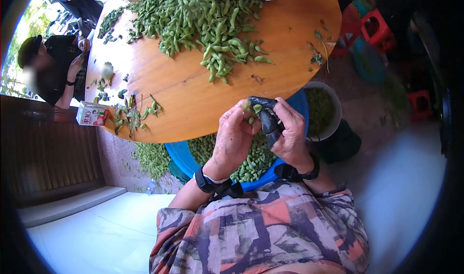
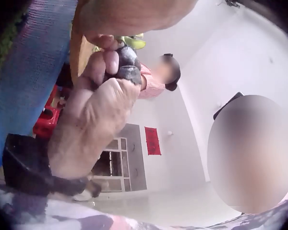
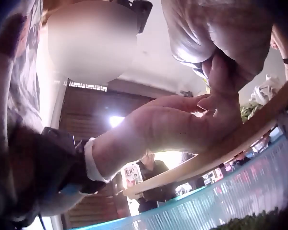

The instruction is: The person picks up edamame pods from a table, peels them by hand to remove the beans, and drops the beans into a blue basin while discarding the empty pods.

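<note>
Over a large blue basin, both hands meet at a green edamame pod. My left hand pinches the pod between thumb and fingertips. Black coverings wrap the thumb and forefinger of my right hand, which grips the pod's other side. In the left wrist view a pale green piece of the pod sticks out past the black-covered fingers. Shelled green beans fill the basin below. The right wrist view hides most of the pod behind the hands.
A round wooden table bears a big heap of edamame pods, scraps and a drink carton. A white bucket stands right of the basin; empty shells lie on the floor at left. Another person sits across the table.
</note>
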Tool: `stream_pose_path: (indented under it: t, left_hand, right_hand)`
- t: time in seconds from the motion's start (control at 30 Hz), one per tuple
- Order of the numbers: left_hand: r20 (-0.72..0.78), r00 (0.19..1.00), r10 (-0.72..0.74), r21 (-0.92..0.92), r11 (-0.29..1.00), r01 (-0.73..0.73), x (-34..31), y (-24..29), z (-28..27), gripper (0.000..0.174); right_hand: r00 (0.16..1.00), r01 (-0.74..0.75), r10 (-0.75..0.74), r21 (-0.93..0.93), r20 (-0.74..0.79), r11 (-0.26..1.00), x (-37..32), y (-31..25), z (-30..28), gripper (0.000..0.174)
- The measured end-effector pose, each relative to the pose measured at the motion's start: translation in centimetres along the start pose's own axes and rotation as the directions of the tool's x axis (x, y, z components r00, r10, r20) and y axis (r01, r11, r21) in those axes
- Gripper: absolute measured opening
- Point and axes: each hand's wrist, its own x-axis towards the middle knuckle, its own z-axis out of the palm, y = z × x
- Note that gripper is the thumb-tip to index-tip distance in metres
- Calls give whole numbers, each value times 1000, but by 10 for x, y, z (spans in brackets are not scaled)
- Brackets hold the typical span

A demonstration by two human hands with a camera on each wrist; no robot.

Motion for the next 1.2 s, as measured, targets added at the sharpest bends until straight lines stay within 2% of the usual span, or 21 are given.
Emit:
stream_pose_path:
  t: [0.1, 0.17, 0.2, 0.27, 0.3, 0.33, 0.37, 0.4, 0.43, 0.47, 0.5, 0.53, 0.57, 0.6, 0.73, 0.9, 0.97, 1.0, 1.1, 1.13, 1.2]
  left_hand:
    - [-15, 1000, 28, -100, 995, -29, -4, -4, 2, 19]
    - [-65, 998, -15, 8, 1000, 16, -7, 4, 16, 22]
    - [-64, 998, -17, 10, 1000, 18, -10, 7, 14, 22]
    - [161, 959, -233, 435, 889, 143, -17, 23, 4, 24]
    - [189, 910, -370, 631, 756, 177, -18, 36, 8, 20]
    - [189, 909, -371, 634, 753, 175, -16, 48, 9, 20]
    - [413, 831, -373, 806, 574, -144, -11, 58, 9, 18]
    - [588, 682, -435, 808, 346, -476, -6, 66, 12, 16]
    - [491, 781, -386, 871, 209, -444, -5, 75, 25, 15]
    - [485, 813, -322, 869, 76, -488, 6, 81, 30, 18]
    - [522, 822, -228, 834, -67, -548, 22, 81, 33, 19]
    - [568, 812, -137, 783, -215, -584, 40, 80, 38, 20]
    - [571, 809, -138, 780, -216, -587, 57, 78, 41, 20]
    - [616, 785, -61, 732, -323, -600, 75, 73, 41, 20]
    - [655, 756, 13, 624, -573, -531, 117, 59, 34, 20]
    - [704, 710, 9, 604, -533, -592, 118, 58, 38, 23]
    - [645, 762, 60, 723, -369, -584, 102, 57, 45, 19]
    - [646, 761, 58, 723, -368, -585, 90, 57, 49, 19]
    - [274, 962, -10, 903, 346, -253, 54, 51, 47, 7]
    - [270, 963, -6, 904, 345, -252, 45, 45, 42, 7]
    - [134, 989, 62, 766, 627, -143, 28, 38, 31, 12]
  right_hand:
    - [997, -72, 68, 92, 43, 993, -2, 5, -3, 29]
    - [904, -427, 394, 336, 166, 839, 2, -8, -10, 40]
    - [904, -428, 395, 337, 164, 839, -2, -5, -16, 40]
    - [930, -365, 322, 522, 174, 771, -13, 9, -41, 46]
    - [916, -380, 383, 564, 120, 733, -15, 9, -54, 41]
    - [894, -390, 443, 607, 68, 693, -15, 8, -71, 37]
    - [874, -450, 477, 520, 92, 726, -19, 16, -95, 33]
    - [851, -507, 512, 426, 114, 749, -25, 27, -118, 30]
    - [891, -454, 452, 70, 48, 888, -28, 39, -134, 28]
    - [930, -347, 368, -301, 12, 888, -30, 47, -143, 27]
    - [882, -435, 470, -438, -32, 786, -27, 44, -147, 33]
    - [883, -436, 469, -438, -36, 787, -27, 46, -151, 33]
    - [866, -454, 497, -512, -60, 729, -29, 50, -156, 33]
    - [848, -470, 523, -580, -87, 665, -30, 53, -159, 32]
    - [884, -451, 441, -528, -154, 720, -24, 47, -143, 34]
    - [934, -355, 328, -249, -144, 901, -10, 41, -115, 29]
    - [945, -308, 299, -50, -135, 950, 1, 32, -96, 28]
    - [908, -410, 413, 57, -67, 910, 1, 30, -88, 29]
    - [855, -506, 492, 474, 166, 720, 9, 20, -59, 26]
    - [848, -518, 469, 573, 247, 635, 8, 21, -48, 27]
    - [830, -538, 415, 732, 372, 418, 8, 18, -32, 33]
